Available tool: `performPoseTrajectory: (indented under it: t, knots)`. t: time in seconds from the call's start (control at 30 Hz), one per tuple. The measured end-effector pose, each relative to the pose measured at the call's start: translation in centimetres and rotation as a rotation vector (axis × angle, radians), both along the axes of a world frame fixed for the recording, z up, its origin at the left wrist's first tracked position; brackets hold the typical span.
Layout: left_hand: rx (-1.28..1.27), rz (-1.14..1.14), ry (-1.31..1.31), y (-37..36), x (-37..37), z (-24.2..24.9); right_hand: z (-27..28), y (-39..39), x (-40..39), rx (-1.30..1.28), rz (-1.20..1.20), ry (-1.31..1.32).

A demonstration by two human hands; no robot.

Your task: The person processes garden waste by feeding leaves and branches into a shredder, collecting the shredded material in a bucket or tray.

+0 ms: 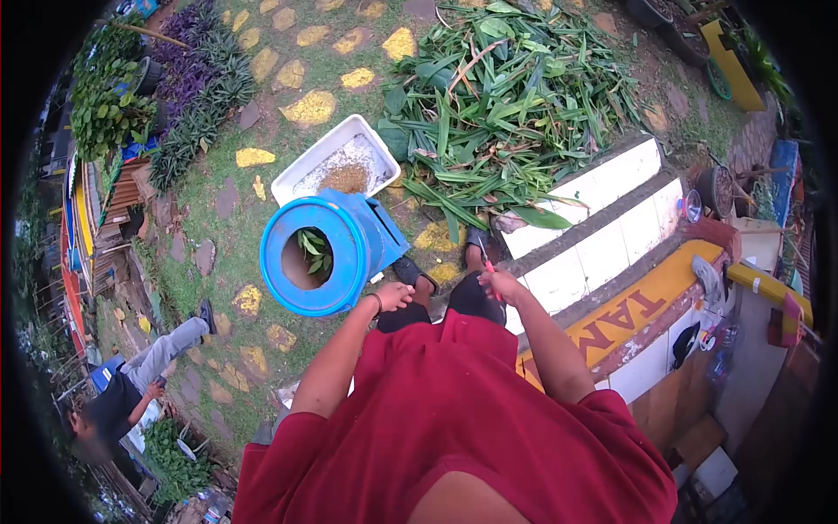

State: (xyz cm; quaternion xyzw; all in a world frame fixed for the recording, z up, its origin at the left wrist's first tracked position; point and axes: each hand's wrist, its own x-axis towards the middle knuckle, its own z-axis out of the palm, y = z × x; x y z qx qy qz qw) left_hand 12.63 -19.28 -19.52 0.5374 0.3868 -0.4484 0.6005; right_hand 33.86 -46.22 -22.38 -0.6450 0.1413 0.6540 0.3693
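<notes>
My right hand (502, 286) is closed around red-handled scissors (491, 265), their narrow metal tip pointing away from me. The fingers of my left hand (394, 296) are curled together over my knee; whether anything small is between them is hidden. Just left of that hand is a blue plastic bin (273, 229) with a round opening, and green leaves (314, 249) show inside it. Beyond my feet lies a large heap of cut long green leaves (515, 113).
A white tub (297, 166) with brown grainy matter stands behind the bin. White-tiled steps (594, 253) and a yellow lettered ledge (628, 306) rise at my right. Yellow-painted stones (310, 108) dot the grass. A person (131, 384) holding a phone is at far left.
</notes>
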Motion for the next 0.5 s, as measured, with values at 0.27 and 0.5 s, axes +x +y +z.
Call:
performPoseTrajectory:
  t: [0.27, 0.5]
  knots:
    - [-0.33, 0.643, 0.182, 0.3, 10.9, -16.0, -11.2, 2.9, 0.6, -0.048, -0.191, 0.086]
    - [-0.324, 1.027, 0.362, -3.4, 14.8, -33.4, -20.5, 2.0, -3.8, -0.012, -0.657, 0.313]
